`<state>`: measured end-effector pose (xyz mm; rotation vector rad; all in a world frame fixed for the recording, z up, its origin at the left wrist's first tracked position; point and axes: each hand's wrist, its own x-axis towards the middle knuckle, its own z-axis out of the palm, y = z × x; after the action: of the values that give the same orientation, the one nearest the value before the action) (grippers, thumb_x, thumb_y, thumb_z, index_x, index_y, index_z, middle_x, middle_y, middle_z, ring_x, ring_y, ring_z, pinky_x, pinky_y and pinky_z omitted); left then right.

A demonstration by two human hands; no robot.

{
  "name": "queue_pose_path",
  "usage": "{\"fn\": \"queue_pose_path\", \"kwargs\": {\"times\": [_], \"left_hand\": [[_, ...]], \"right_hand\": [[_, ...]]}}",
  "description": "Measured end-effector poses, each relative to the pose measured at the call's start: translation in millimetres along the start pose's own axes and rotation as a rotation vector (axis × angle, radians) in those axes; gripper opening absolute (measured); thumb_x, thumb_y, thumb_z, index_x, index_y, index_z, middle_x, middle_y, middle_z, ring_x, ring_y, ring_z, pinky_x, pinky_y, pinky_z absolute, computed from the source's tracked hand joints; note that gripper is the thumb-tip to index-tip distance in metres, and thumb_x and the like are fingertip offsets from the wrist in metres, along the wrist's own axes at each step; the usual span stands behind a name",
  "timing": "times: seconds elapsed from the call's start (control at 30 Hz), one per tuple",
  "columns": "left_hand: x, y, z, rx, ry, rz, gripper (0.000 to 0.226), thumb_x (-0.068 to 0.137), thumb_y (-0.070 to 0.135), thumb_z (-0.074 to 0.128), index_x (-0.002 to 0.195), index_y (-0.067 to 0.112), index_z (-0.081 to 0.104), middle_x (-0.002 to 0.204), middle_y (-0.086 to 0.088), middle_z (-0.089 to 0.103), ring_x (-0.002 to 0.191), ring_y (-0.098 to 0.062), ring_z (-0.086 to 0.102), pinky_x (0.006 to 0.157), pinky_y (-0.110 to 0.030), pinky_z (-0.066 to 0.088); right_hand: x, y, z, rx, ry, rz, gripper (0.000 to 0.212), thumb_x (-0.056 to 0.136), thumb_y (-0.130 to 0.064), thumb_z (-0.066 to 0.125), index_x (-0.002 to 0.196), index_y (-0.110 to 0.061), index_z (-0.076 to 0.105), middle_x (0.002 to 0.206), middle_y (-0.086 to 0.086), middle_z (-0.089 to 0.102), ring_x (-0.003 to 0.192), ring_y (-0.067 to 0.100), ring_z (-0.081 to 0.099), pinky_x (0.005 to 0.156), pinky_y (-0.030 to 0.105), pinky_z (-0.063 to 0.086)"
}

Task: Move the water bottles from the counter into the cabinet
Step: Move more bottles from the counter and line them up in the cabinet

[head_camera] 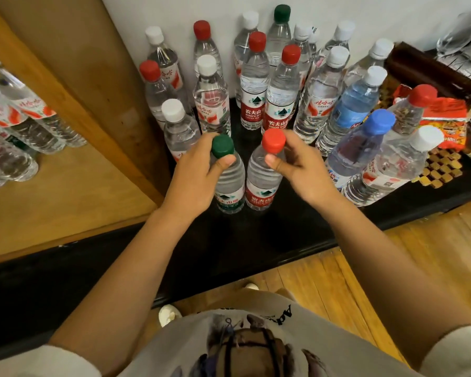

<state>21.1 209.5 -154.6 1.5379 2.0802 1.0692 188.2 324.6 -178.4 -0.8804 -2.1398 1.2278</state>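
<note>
Two clear plastic water bottles stand side by side at the front of the dark glossy counter (256,240), each taken by the neck. The left hand (199,175) curls round the green-capped bottle (226,175), thumb pressed just under the cap and fingers wrapped behind; the right hand (299,172) pinches the red-capped bottle with the red label (264,175) the same way, thumb in front below the cap. Gripping high on the necks probably lets both be lifted straight up out of the crowd without knocking neighbours. Both bottoms appear to rest on the counter, so the lift seems not yet begun. Behind and to the right, many more upright bottles (256,85) with white, red, green and blue caps wait on the counter. To the left, the open wooden cabinet (65,186) already holds several bottles (17,123), with bare shelf in front for these two.
</note>
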Motion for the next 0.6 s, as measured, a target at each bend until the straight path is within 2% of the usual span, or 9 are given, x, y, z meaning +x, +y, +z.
{"fn": "queue_pose_path", "kwargs": {"times": [0.1,0.2,0.27,0.33,0.47,0.53,0.6], "left_hand": [[-25.6,1.1,-7.0,0.019,-0.065,0.023,0.027,0.090,0.031,0.053,0.112,0.016,0.049,0.095,0.005,0.055,0.087,-0.014,0.053,0.072,-0.025,0.039],[-49.8,3.8,-13.4,0.041,-0.091,-0.003,0.043,0.085,0.046,0.048,0.116,0.016,0.050,0.099,0.001,0.057,0.094,-0.018,0.054,0.079,-0.035,0.046],[-62.7,5.8,-16.1,0.057,-0.092,0.009,0.051,0.081,0.055,0.044,0.115,0.017,0.050,0.099,0.003,0.056,0.095,-0.017,0.054,0.080,-0.033,0.046],[-72.1,6.0,-16.6,0.077,-0.080,0.035,0.048,0.084,0.057,0.049,0.113,0.018,0.051,0.097,0.007,0.055,0.093,-0.014,0.054,0.078,-0.031,0.046],[-83.3,1.3,-10.5,-0.051,-0.004,0.001,0.044,0.078,0.057,0.055,0.109,0.026,0.051,0.098,0.013,0.056,0.095,-0.007,0.055,0.080,-0.031,0.051],[-86.7,-3.9,-0.1,-0.187,0.017,-0.030,0.040,0.077,0.057,0.057,0.109,0.033,0.049,0.104,0.016,0.053,0.101,-0.006,0.055,0.083,-0.029,0.051],[-91.8,-11.1,15.2,-0.342,-0.013,-0.095,0.046,0.073,0.057,0.063,0.114,0.045,0.044,0.112,0.016,0.051,0.108,-0.004,0.053,0.088,-0.024,0.048]], "right_hand": [[-24.2,-4.5,3.0,-0.043,-0.037,-0.046,0.037,0.084,-0.041,0.058,0.119,-0.032,0.051,0.096,-0.023,0.062,0.092,-0.002,0.058,0.083,0.023,0.045],[-47.6,-8.8,5.8,-0.035,-0.080,-0.057,0.037,0.086,-0.042,0.057,0.120,-0.029,0.051,0.094,-0.025,0.060,0.090,-0.002,0.058,0.080,0.024,0.044],[-60.9,-11.7,8.1,-0.020,-0.101,-0.065,0.038,0.087,-0.043,0.055,0.121,-0.026,0.051,0.102,-0.020,0.062,0.097,0.002,0.060,0.084,0.031,0.048],[-71.8,-13.5,12.1,0.005,-0.088,-0.075,0.041,0.088,-0.047,0.051,0.124,-0.026,0.051,0.110,-0.017,0.062,0.105,0.005,0.059,0.089,0.035,0.048],[-87.9,-8.2,29.2,0.128,-0.036,-0.044,0.049,0.090,-0.055,0.042,0.132,-0.030,0.042,0.124,-0.023,0.054,0.117,0.002,0.052,0.096,0.021,0.042],[-93.0,0.6,39.0,0.217,-0.051,0.036,0.056,0.085,-0.056,0.050,0.135,-0.035,0.035,0.123,-0.029,0.051,0.118,-0.001,0.050,0.097,0.016,0.041],[-97.9,14.6,48.3,0.280,-0.058,0.112,0.069,0.078,-0.049,0.063,0.136,-0.027,0.031,0.120,-0.030,0.052,0.115,-0.004,0.051,0.093,0.013,0.042]]}}
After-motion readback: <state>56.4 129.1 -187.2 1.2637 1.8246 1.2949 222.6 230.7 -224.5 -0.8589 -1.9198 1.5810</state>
